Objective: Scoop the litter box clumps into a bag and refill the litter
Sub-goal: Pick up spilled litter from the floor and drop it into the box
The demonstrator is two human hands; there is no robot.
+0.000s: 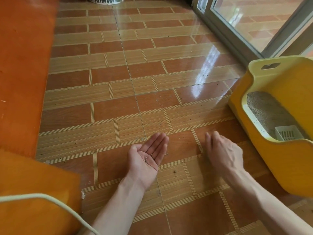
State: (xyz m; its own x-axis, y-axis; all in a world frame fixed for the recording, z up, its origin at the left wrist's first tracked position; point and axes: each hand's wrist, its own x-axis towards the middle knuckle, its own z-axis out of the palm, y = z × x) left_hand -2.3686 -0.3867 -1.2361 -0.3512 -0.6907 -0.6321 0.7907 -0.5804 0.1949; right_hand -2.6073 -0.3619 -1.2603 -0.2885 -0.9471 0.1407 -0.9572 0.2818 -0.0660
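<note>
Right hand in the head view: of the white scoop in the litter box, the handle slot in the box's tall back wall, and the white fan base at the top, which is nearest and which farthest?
From the right hand:
1. White scoop, just right of it, lying on the litter.
2. Handle slot, higher up in the yellow wall.
3. Fan base, far across the floor, top edge.

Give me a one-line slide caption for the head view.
Left hand cups stray litter granules palm-up; right hand hovers over tiled floor beside yellow litter box.

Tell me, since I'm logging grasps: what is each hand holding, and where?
The left hand cups a few litter grains on its flat open palm. The right hand, palm down over the floor, grips nothing visible.
</note>
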